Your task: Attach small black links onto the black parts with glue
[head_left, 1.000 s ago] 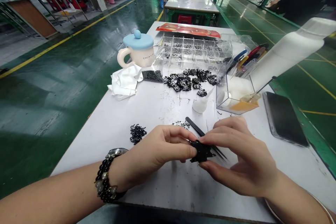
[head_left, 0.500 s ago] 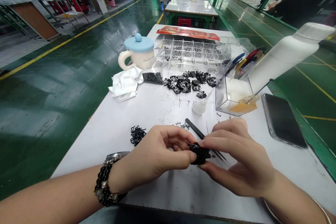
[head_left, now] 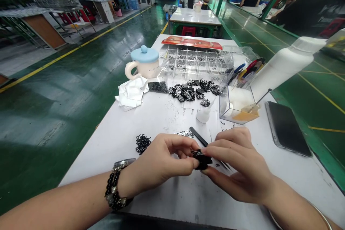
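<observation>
Between my two hands is a small black plastic part (head_left: 202, 160), held above the front of the white table (head_left: 113, 136). My left hand (head_left: 168, 156) pinches its left side between thumb and fingers. The fingertips of my right hand (head_left: 237, 165) grip its top and bottom edges from the right. Black tweezers (head_left: 198, 136) lie on the table just behind the part, partly covered by my right hand. A heap of small silvery metal pieces (head_left: 185, 134) is behind my left fingers. Curved black pieces (head_left: 142, 143) are piled left of my left hand.
Black assemblies (head_left: 184, 92) lie mid-table before a clear compartment tray (head_left: 199, 61). A small white dropper bottle (head_left: 203, 115) stands nearer. To the left are a lidded mug (head_left: 145, 66) and crumpled tissue (head_left: 132, 93); to the right, a clear pen holder (head_left: 238, 109), white bottle (head_left: 285, 64) and phone (head_left: 288, 127).
The camera view has tilted up slightly and shifted, so the table sits lower in the picture. Both hands keep hold of the black plastic part in nearly the same pose.
</observation>
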A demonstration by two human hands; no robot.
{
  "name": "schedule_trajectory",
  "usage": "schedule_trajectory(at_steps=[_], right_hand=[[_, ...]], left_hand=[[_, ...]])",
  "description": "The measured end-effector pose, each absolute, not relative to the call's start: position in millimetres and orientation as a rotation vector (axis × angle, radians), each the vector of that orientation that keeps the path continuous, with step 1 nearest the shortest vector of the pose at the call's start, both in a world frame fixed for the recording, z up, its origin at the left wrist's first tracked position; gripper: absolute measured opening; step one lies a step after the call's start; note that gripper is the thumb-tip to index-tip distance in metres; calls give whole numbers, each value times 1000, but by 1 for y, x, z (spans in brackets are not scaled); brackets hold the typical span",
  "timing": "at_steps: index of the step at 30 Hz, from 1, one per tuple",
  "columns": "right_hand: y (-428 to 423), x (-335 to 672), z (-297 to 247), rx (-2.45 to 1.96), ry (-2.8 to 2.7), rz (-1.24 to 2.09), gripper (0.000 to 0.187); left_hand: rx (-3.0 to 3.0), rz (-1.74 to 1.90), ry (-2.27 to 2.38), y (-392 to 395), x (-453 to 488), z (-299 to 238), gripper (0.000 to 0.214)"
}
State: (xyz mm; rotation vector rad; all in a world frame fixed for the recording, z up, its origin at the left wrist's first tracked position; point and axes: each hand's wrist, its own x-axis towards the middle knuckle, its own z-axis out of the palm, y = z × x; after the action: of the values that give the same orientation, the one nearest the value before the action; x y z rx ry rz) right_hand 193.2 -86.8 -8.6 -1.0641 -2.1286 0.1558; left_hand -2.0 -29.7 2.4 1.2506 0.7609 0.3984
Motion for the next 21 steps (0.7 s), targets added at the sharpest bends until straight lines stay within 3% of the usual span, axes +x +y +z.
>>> schedule_trajectory(at_steps=[5, 11, 14, 17, 21], right_hand=[[-86, 194, -8, -1060, -2166, 52, 19], [-94, 196, -6, -756, -2242, -549, 11], [-100, 197, -5, -609, -2195, -769, 9], [-108, 196, -1, -614, -2221, -818, 11], [-118, 190, 3, -728, -2266, -756, 22]], left_hand=[[1572, 545, 756, -32, -3, 3, 14], [2026, 795, 417, -32, -8, 11, 25], [2039, 847, 281, -32, -10, 12, 41], [2002, 886, 280, -32, -12, 11, 58], [1974, 910, 329, -30, -13, 8, 57]])
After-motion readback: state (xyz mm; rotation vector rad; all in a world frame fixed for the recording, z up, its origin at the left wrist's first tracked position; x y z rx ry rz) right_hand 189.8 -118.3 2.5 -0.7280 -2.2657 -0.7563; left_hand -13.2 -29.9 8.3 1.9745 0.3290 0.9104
